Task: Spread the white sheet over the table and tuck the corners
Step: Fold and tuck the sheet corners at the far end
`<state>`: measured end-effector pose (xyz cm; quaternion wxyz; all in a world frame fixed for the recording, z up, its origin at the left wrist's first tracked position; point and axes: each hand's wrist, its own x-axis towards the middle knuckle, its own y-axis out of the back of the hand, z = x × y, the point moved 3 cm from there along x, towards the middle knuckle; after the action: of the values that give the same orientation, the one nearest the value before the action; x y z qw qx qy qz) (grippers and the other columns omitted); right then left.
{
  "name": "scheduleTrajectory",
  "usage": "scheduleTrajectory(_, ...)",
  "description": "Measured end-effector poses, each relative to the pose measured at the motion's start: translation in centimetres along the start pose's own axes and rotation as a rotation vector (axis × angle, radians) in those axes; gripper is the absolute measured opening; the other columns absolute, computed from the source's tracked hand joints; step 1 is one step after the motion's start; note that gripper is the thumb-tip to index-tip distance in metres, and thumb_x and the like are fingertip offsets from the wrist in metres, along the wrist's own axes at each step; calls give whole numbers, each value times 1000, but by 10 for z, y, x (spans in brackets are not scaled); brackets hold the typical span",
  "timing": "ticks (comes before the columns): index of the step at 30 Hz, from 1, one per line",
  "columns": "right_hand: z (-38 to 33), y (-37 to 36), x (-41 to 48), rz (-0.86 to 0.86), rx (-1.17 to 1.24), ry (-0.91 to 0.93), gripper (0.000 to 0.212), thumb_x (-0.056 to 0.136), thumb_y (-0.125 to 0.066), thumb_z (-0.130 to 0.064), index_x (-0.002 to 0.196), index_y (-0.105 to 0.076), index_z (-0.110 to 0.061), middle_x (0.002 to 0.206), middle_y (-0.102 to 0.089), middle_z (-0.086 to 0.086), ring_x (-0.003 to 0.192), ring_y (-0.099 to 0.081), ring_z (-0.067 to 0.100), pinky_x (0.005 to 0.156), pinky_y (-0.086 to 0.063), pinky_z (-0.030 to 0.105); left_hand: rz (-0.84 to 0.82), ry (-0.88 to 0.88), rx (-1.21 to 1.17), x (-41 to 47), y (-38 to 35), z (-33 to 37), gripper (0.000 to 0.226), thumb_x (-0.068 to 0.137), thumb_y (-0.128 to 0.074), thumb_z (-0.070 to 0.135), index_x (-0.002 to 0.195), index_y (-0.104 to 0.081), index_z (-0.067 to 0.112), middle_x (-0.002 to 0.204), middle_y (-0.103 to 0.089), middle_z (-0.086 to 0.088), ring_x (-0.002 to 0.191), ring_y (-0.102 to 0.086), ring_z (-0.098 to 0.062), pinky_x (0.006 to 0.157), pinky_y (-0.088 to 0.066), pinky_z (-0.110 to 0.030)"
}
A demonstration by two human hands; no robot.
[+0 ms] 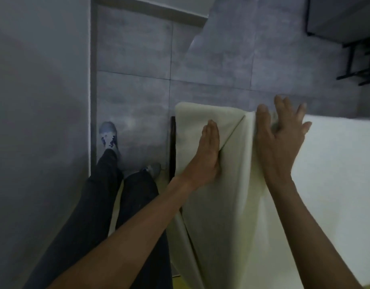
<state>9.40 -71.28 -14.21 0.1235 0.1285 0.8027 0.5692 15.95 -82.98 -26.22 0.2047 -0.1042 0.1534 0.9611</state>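
The white sheet [330, 167] covers the table top at the right and hangs down its near-left side. At the table's corner the cloth forms a diagonal fold. My left hand [209, 151] lies flat with straight fingers, pressing the hanging flap against the side just left of that fold. My right hand [282, 134] rests on the corner's top edge with fingers spread and straight. A dark table leg [172, 147] shows beside the flap.
A grey wall [40, 122] stands close on the left, leaving a narrow strip of tiled floor [134, 88] where my legs and shoes are. A black metal frame [359, 65] stands at the far right under a dark surface.
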Motion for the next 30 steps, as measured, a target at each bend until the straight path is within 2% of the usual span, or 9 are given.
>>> scheduleTrajectory(4, -21, 18, -15, 37, -146, 120, 53, 104, -35, -49, 137, -61, -16, 154, -47, 5, 155, -15, 29, 123, -1, 57, -69, -31, 36, -4, -4, -10, 87, 92, -43, -11, 144, 25, 7, 160, 23, -18, 150, 17, -31, 124, 3, -45)
scheduleTrajectory(9, -41, -8, -28, -185, -155, 107, 75, 100, -32, -59, 159, -21, -13, 169, -10, 10, 156, -1, 29, 124, -2, 48, -137, 74, 11, -1, -1, 1, 88, 101, -46, 14, 146, 29, 4, 158, 32, -13, 149, 25, -26, 124, 7, -40)
scheduleTrajectory(13, -41, -25, -30, -108, -189, 101, 64, 106, -28, -42, 158, -20, -5, 167, -19, 14, 155, -9, 33, 126, -3, 52, -141, 81, -43, -9, 5, -2, 86, 101, -47, 19, 151, 22, 7, 161, 24, -13, 151, 17, -27, 124, 3, -42)
scheduleTrajectory(17, -39, -25, -30, -98, -185, 98, 64, 106, -23, -41, 157, -19, -4, 166, -21, 15, 155, -10, 32, 126, -4, 52, -179, 43, -129, -25, 23, -14, 81, 101, -49, 19, 152, 14, 19, 164, 18, -1, 151, 13, -10, 125, -6, -42)
scheduleTrajectory(19, -40, -25, -31, -106, -165, 99, 63, 106, -22, -41, 158, -18, -4, 167, -19, 13, 156, -8, 29, 127, -2, 50, -130, 127, -339, -24, 43, -7, 75, 100, -48, 20, 152, 6, 27, 165, 9, 6, 151, 6, -3, 125, -8, -40)
scheduleTrajectory(21, -40, -23, -32, -109, -131, 86, 62, 107, -21, -39, 159, -16, -6, 167, -17, 11, 156, -5, 25, 127, 0, 48, 41, 130, -486, -7, 68, 9, 63, 101, -40, 24, 155, -10, 22, 165, -8, 5, 151, -6, -2, 125, -11, -34)
scheduleTrajectory(23, -41, -22, -33, -108, -112, 81, 61, 107, -19, -39, 159, -15, -8, 168, -16, 9, 157, -4, 22, 127, 1, 47, 200, 22, -448, 21, 85, 24, 52, 103, -35, 27, 153, -28, 11, 162, -26, -3, 151, -17, -9, 124, -16, -33)
scheduleTrajectory(26, -41, -23, -33, -113, -111, 76, 62, 106, -17, -41, 159, -14, -9, 168, -15, 8, 157, -3, 19, 127, -1, 49, 253, -183, -317, 61, 74, 35, 45, 103, -32, 25, 135, -55, 3, 144, -54, -11, 145, -35, -23, 118, -30, -42)
scheduleTrajectory(30, -40, -23, -33, -104, -83, 11, 63, 104, -18, -45, 159, -16, -14, 168, -16, 6, 147, 3, 4, 122, -14, 62, 311, -334, -219, 71, 37, 17, 59, 105, -23, 36, 117, -67, 0, 121, -69, -15, 121, -60, -28, 101, -46, -44)
